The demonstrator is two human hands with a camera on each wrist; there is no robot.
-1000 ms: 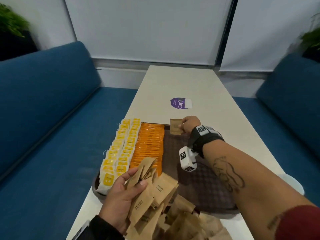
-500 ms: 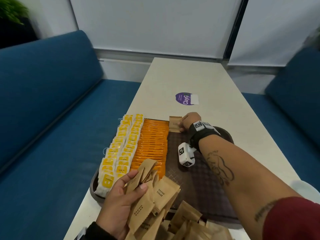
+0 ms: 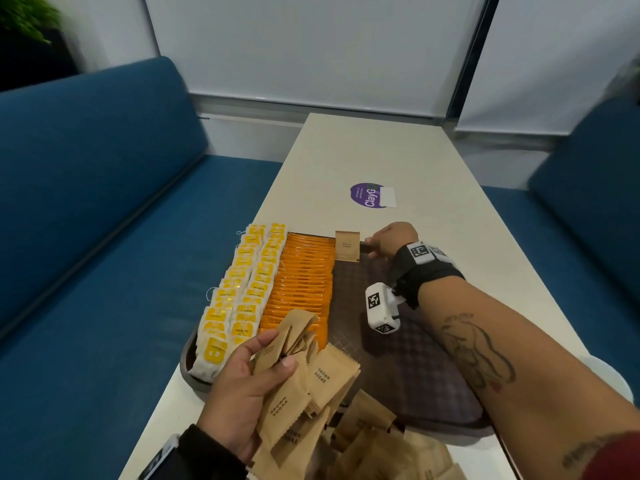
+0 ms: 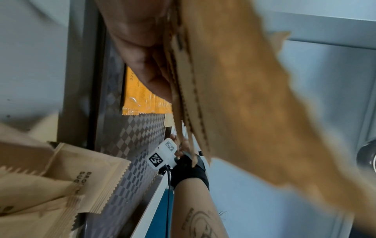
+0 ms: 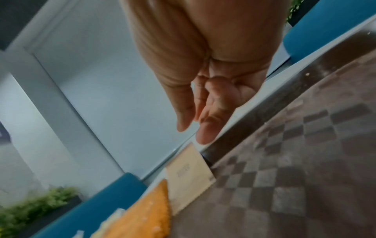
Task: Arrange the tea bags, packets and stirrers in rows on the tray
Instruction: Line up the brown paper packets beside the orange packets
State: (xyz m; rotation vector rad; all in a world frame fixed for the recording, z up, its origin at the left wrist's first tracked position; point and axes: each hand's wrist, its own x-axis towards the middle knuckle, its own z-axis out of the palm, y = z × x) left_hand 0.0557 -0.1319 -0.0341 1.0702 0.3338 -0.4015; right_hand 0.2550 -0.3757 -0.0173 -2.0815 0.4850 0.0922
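Observation:
A dark checkered tray [image 3: 408, 344] lies on the white table. Two rows of yellow tea bags [image 3: 239, 296] fill its left side, with a row of orange packets [image 3: 301, 282] beside them. One brown sugar packet [image 3: 347, 245] leans at the tray's far edge, next to the orange row; it shows again [image 5: 189, 175] in the right wrist view. My right hand [image 3: 372, 244] hovers just right of it, fingers relaxed [image 5: 205, 128] and off the packet. My left hand [image 3: 249, 372] grips a fan of brown sugar packets [image 3: 304, 386] over the tray's near edge.
More brown sugar packets [image 3: 377, 441] lie heaped on the table at the near edge. A purple sticker [image 3: 369, 195] sits farther along the table. Blue sofas [image 3: 86, 209] flank the table on both sides. The tray's right half is bare.
My right hand set the single brown packet down at the tray's far edge and let go, then drew slightly to the right. The left hand kept its bundle.

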